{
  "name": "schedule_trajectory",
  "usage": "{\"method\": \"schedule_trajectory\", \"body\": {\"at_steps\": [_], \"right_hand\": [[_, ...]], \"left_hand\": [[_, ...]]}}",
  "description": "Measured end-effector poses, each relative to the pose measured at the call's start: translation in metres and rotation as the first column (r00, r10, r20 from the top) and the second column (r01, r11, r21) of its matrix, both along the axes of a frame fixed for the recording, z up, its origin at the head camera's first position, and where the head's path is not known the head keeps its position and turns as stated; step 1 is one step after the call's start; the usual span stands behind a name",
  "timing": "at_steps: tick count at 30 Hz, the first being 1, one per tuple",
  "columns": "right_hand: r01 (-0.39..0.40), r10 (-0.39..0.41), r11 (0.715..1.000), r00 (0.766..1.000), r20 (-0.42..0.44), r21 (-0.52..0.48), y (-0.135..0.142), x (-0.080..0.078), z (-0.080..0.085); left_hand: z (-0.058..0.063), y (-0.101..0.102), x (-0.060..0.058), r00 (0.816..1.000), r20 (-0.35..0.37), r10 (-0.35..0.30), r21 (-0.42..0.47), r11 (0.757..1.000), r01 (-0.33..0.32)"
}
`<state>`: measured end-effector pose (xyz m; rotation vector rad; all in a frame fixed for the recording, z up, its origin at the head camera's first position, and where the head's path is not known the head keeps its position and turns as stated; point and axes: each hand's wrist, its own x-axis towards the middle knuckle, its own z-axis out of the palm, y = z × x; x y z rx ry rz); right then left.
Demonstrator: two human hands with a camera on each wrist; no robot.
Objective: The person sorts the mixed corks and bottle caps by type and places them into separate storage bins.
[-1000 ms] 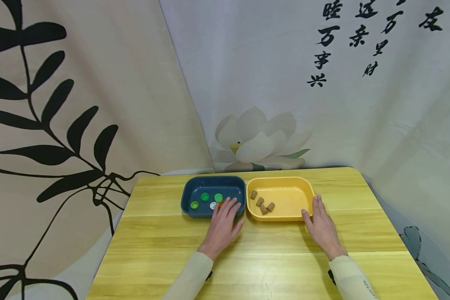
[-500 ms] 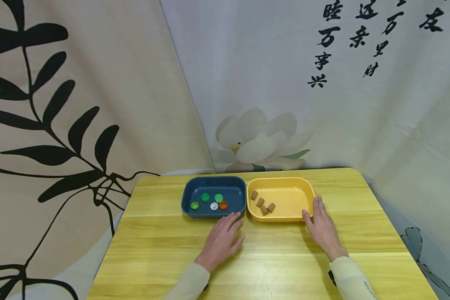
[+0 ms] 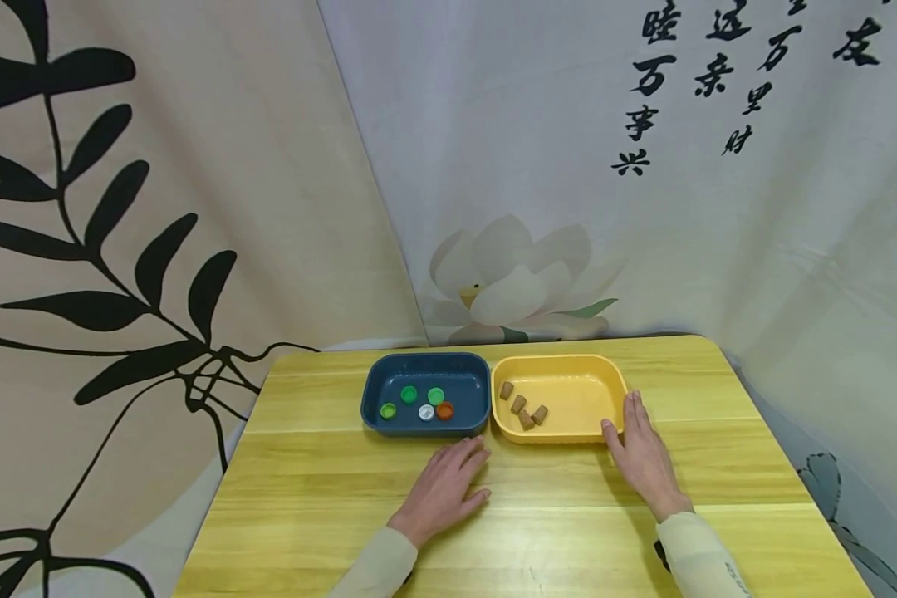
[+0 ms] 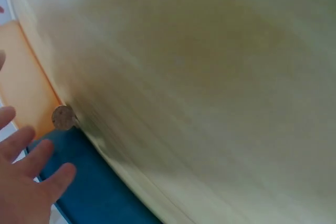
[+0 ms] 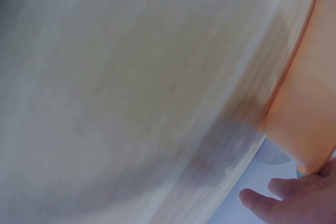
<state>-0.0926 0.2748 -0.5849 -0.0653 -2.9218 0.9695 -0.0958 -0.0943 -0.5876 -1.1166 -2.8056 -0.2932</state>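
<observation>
In the head view my left hand (image 3: pixel 443 488) is low over the table, fingers forward and thumb spread, fingertips right at the near edge of the blue tray (image 3: pixel 377 363). The left wrist view shows those spread fingers (image 4: pixel 37 158) near a round, brown cork-like end (image 4: pixel 64 117) where the two trays meet; it is hidden in the head view. My right hand (image 3: pixel 645 457) holds the near right corner of the yellow tray (image 3: pixel 561 360), thumb at the rim and fingers along the outer wall. Several short brown corks (image 3: pixel 526 419) lie in the yellow tray.
Inside the blue tray lie several bottle caps: green caps (image 3: pixel 409 394), a white cap (image 3: pixel 426 412) and an orange cap (image 3: pixel 444 410). Both trays stand side by side near the back of the wooden table (image 3: pixel 553 531). A printed curtain (image 3: pixel 523 166) hangs behind.
My left hand has drawn back from over the blue tray toward the table in front of it, uncovering the orange cap. The right hand stays at the yellow tray.
</observation>
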Motion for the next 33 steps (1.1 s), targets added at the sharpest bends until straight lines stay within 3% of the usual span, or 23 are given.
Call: {"method": "schedule_trajectory", "body": {"at_steps": [7, 13, 27, 33], "right_hand": [[0.001, -0.001, 1.0, 1.0, 0.002, 0.001, 0.0, 0.001, 0.0], [0.002, -0.002, 1.0, 1.0, 0.011, -0.001, 0.0, 0.001, 0.0], [0.001, -0.001, 1.0, 1.0, -0.013, -0.011, 0.0, 0.0, -0.003], [0.004, -0.004, 1.0, 1.0, -0.021, -0.012, 0.0, -0.001, -0.003]], "left_hand": [[-0.001, 0.003, -0.001, 0.997, 0.064, 0.04, -0.088, 0.996, -0.035], [-0.002, 0.006, -0.003, 0.991, 0.117, 0.063, -0.107, 0.993, -0.05], [-0.001, 0.008, 0.011, 0.992, 0.118, 0.046, -0.118, 0.993, -0.032], [0.0, 0.005, 0.016, 0.993, 0.109, 0.037, -0.076, 0.997, -0.028]]}}
